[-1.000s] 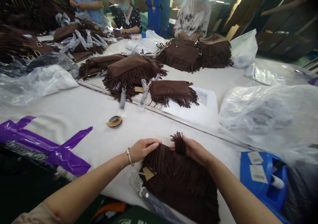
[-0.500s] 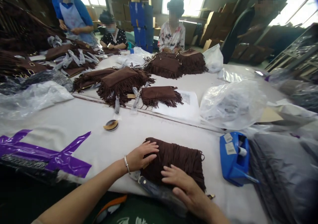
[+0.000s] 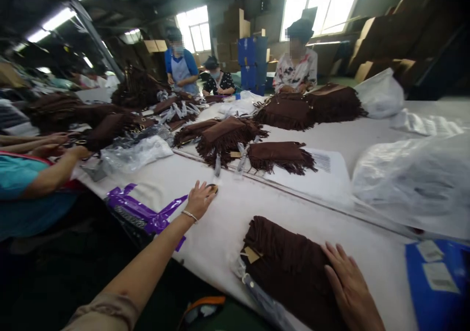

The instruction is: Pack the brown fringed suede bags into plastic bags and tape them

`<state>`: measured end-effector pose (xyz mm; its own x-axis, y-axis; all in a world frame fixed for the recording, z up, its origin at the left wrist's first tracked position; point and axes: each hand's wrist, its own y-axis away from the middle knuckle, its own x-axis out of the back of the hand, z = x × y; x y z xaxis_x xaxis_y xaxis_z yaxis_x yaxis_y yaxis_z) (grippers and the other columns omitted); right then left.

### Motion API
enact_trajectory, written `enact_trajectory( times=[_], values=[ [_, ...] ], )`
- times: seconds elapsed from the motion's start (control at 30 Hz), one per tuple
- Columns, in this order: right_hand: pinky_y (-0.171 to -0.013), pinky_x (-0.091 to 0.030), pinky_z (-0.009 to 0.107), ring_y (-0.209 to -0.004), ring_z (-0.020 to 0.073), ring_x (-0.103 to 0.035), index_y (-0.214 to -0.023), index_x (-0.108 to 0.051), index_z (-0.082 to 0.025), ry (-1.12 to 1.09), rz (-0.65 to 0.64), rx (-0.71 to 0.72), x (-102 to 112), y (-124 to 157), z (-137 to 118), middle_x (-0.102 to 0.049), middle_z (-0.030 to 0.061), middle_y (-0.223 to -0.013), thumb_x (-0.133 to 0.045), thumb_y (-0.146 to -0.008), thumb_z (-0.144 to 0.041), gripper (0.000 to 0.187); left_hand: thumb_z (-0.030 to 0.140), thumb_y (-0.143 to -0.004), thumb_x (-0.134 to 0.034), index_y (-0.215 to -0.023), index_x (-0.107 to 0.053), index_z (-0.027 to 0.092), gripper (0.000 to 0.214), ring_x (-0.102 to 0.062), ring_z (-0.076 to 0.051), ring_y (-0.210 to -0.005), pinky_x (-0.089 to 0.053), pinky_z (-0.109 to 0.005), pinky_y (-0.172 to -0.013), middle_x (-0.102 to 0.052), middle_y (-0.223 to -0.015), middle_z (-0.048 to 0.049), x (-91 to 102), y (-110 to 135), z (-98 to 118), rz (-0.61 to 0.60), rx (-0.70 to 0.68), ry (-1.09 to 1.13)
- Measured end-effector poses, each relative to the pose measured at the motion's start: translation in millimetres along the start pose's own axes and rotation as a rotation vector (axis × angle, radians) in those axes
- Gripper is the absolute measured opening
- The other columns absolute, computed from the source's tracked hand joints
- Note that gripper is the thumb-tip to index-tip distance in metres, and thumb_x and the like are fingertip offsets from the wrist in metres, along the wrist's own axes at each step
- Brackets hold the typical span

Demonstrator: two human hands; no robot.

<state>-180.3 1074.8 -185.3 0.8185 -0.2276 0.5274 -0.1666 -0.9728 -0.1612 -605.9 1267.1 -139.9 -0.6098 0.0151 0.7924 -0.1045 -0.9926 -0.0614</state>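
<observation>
A dark brown fringed bag [image 3: 290, 267] lies in front of me on the white table, with a tan tag [image 3: 251, 254] at its left end. A grey plastic-wrapped strap [image 3: 266, 299] runs along its near side. My right hand [image 3: 350, 282] rests flat on the bag's right end, fingers outstretched. My left hand [image 3: 200, 201] reaches across the table to the left, fingers apart, at a small round dark-and-tan object [image 3: 212, 189]. The hand partly hides this object; I cannot see a firm grip on it.
More brown fringed bags [image 3: 281, 155] lie across the table. Purple tape [image 3: 157, 221] marks the left edge. Clear plastic bags [image 3: 414, 179] and a blue tape dispenser [image 3: 435, 277] are at right. A co-worker's hands [image 3: 75, 150] work at left; other people sit or stand behind.
My left hand has left the fringed bag and moved forward and left to the small round object. My right hand has shifted to the bag's right end. The view has turned left.
</observation>
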Motion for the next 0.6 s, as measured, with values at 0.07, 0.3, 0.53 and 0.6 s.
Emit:
enact_trajectory(
  times=[0.07, 0.3, 0.53, 0.6],
  values=[
    [-0.115, -0.003, 0.047, -0.136, 0.0258, -0.023, -0.128, -0.049, -0.030, 0.019, -0.077, 0.035, -8.7, 6.0, -2.2, -0.040, -0.0029, -0.141, -0.057, -0.079, -0.045, 0.052, 0.044, -0.085, -0.050, -0.122, -0.054, 0.020, 0.044, -0.003, -0.030, -0.140, -0.004, -0.053, -0.111, -0.030, -0.146, -0.0106, -4.0, -1.0, -14.9, 0.026, -0.026, -0.196],
    [-0.116, -0.009, 0.046, -0.136, 0.0209, -0.022, -0.136, -0.036, -0.031, 0.162, -0.012, 0.032, 30.9, 13.1, -1.4, -0.033, -0.0052, -0.145, -0.036, -0.091, -0.039, 0.046, 0.045, -0.087, -0.047, -0.112, -0.062, 0.023, 0.036, -0.010, -0.032, -0.139, -0.015, -0.056, -0.108, -0.035, -0.144, -0.0093, -10.6, -10.8, -23.8, 0.075, -0.142, -0.605],
    [-0.114, -0.018, 0.046, -0.132, 0.0239, -0.031, -0.131, -0.044, -0.026, -0.008, 0.276, -0.341, 54.9, 18.7, 52.0, -0.041, -0.0014, -0.141, -0.028, -0.089, -0.054, 0.054, 0.039, -0.092, -0.039, -0.125, -0.050, 0.016, 0.041, -0.042, -0.025, -0.125, -0.039, -0.040, -0.101, -0.053, -0.128, -0.0112, -40.4, -56.0, 67.4, 0.112, -0.542, -0.333],
    [-0.113, -0.022, 0.047, -0.129, 0.0260, -0.036, -0.127, -0.049, -0.024, 0.001, 0.285, -0.384, 54.6, 19.5, 62.6, -0.047, 0.0000, -0.136, -0.027, -0.086, -0.061, 0.059, 0.034, -0.093, -0.039, -0.130, -0.043, 0.017, 0.041, -0.060, -0.019, -0.099, -0.048, -0.033, -0.087, -0.064, -0.107, -0.0079, -72.7, -76.3, 107.8, -0.050, -0.613, -0.270]
  ],
)
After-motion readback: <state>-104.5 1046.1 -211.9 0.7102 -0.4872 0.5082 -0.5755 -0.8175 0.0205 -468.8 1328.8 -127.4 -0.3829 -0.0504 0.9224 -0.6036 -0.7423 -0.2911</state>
